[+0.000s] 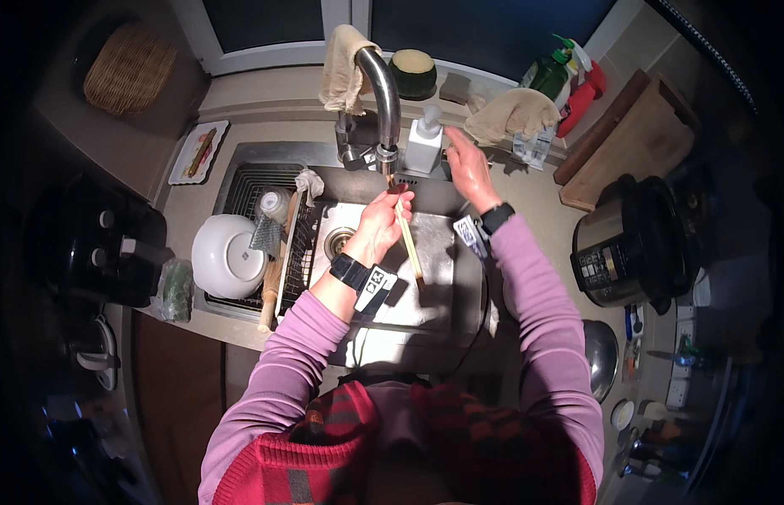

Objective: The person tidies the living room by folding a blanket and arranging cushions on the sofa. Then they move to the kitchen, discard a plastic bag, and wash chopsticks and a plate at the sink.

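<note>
My left hand (382,222) grips a pair of chopsticks (406,238), pale wood with dark ends, just below the spout of the metal faucet (386,101). The chopsticks slant down over the steel sink basin (471,278). To the right of the white pump bottle (423,144), my right hand (471,169) is raised with its fingers extended and nothing visible in it. Its skin looks wet. Part of its palm side is hidden from this angle.
Left of the basin, a dish rack (253,183) holds a white bowl (228,255) and a glass (273,203). Cloths drape the faucet and sill. A cut melon or gourd (413,72), spray bottles (548,72), cutting boards (632,145) and an electric pressure cooker (610,252) surround the sink.
</note>
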Demonstrator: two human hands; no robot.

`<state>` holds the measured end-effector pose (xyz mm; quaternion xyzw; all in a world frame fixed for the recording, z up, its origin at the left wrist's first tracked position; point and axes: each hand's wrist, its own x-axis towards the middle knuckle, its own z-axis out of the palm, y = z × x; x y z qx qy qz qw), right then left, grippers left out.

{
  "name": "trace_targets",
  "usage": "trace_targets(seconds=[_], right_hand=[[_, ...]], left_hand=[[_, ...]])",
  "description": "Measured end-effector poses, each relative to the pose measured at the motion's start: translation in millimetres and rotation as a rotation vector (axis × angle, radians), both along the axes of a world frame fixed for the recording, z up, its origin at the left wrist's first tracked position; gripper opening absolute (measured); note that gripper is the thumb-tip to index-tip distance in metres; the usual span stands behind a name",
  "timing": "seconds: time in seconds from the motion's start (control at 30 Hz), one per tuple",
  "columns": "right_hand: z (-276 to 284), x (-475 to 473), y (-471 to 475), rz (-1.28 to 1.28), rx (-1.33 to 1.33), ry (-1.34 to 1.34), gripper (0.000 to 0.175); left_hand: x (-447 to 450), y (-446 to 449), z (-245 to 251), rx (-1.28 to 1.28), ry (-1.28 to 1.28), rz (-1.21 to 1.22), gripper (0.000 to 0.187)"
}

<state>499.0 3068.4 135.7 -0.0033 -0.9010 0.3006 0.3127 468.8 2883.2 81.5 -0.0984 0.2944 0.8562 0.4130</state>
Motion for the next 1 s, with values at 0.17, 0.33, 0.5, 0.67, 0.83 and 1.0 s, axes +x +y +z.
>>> trace_targets(seconds=[0.17,0.33,0.5,0.67,0.83,1.0], right_hand=[[1.6,-60.7,23.3,0.046,0.287,0.015,0.038],[-5.0,-75.2,36.5,0.095,0.247,-0.046,0.037],[-0.8,-77.7,41.5,0.080,0.271,-0.090,0.039],[4.0,-78.4,44.6,0.098,0.412,-0.117,0.029],[5.0,-73.4,41.1,0.048,0.468,-0.121,0.031],[-4.0,-72.3,36.5,0.002,0.409,-0.133,0.032]], left_hand=[[-13.4,25.3,2.2,0.230,-0.236,-0.002,0.020],[-32.2,62.5,-2.0,0.250,-0.092,0.101,0.022],[-60.4,91.2,-21.3,0.221,0.049,0.034,0.022],[-80.7,108.3,-29.3,0.320,-0.019,0.087,0.024],[-88.0,112.2,-27.4,0.345,-0.002,0.119,0.028],[-90.7,119.1,-36.2,0.376,-0.026,0.102,0.028]])
